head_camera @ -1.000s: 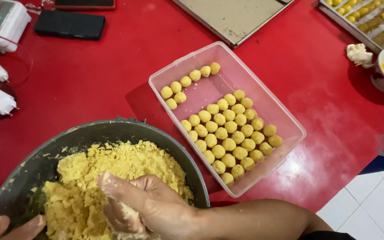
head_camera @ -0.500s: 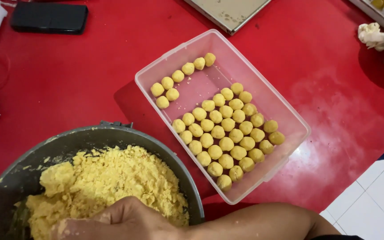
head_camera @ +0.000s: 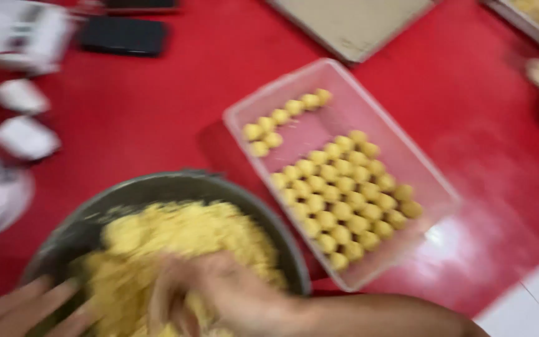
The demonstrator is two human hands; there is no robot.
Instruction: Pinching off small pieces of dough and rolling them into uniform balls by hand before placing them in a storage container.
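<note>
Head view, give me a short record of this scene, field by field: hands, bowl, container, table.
right hand: in the yellow dough, blurred by motion
left hand: at the bowl's near left edge, fingers at the rim; grip unclear
bowl: dark, round, holds crumbly dough
container: clear rectangular tub right of the bowl
dough balls: packed rows at the tub's near end, a short row at the far end, bare gap between
table: red surface
phone: dark, flat, far left
tray: flat, far edge

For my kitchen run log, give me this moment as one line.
right hand: in yellow dough | left hand: on metal bowl rim | clear container: rows of dough balls | red table | view blurred
</note>
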